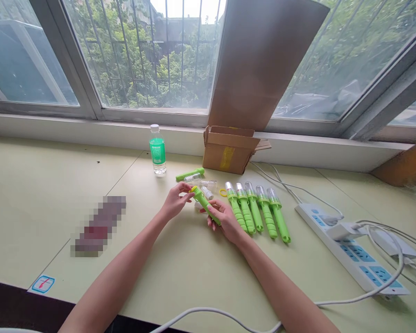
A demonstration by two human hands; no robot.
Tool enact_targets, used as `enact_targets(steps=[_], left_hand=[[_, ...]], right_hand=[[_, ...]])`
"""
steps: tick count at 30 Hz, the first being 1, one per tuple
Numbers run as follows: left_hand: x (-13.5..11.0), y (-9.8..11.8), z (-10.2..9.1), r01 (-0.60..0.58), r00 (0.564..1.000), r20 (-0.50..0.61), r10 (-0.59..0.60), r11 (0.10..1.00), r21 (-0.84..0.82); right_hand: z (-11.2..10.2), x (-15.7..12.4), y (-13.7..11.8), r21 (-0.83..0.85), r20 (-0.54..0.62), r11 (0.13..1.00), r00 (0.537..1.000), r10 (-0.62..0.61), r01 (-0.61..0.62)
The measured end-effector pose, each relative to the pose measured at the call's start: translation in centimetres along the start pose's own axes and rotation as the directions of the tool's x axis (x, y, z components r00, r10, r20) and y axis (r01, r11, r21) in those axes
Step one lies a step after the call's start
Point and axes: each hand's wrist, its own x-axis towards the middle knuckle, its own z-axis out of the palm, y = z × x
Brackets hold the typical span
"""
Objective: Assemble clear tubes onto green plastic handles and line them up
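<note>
My right hand (224, 219) is wrapped round a green flashlight body (204, 202), held tilted above the table. My left hand (176, 200) pinches its top end, where a small yellow ring sits. Just behind the hands lie another green flashlight (190, 174), two clear plastic caps (209, 184) and a loose yellow ring (223, 192). To the right, several finished green flashlights (260, 210) with clear heads lie side by side in a row.
A water bottle (157, 150) with a green label stands at the back. An open cardboard box (229, 149) sits by the window sill. A white power strip (350, 249) with cables lies on the right. A blurred patch (99, 225) lies at the left.
</note>
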Motion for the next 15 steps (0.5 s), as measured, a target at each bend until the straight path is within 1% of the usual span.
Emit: enact_targets(steps=[3, 6, 10, 15], left_hand=[[-0.03, -0.07, 0.00, -0.016, 1.000, -0.024, 0.017, 0.999, 0.042], [-0.13, -0.08, 0.11, -0.016, 1.000, -0.026, 0.018, 0.997, 0.078], [-0.31, -0.09, 0.35, -0.045, 0.999, -0.006, 0.047, 0.988, 0.150], [-0.44, -0.14, 0.83, -0.057, 0.995, -0.067, 0.072, 0.976, 0.210]], right_hand=[[0.33, 0.00, 0.17, -0.048, -0.026, 0.998, 0.999, -0.031, 0.030], [0.45, -0.02, 0.25, -0.054, -0.036, 0.999, 0.999, -0.005, 0.003], [0.10, 0.10, 0.33, -0.005, -0.053, 0.998, 0.997, 0.055, -0.055], [-0.50, 0.34, 0.23, 0.073, -0.010, 0.992, 0.995, 0.103, -0.102]])
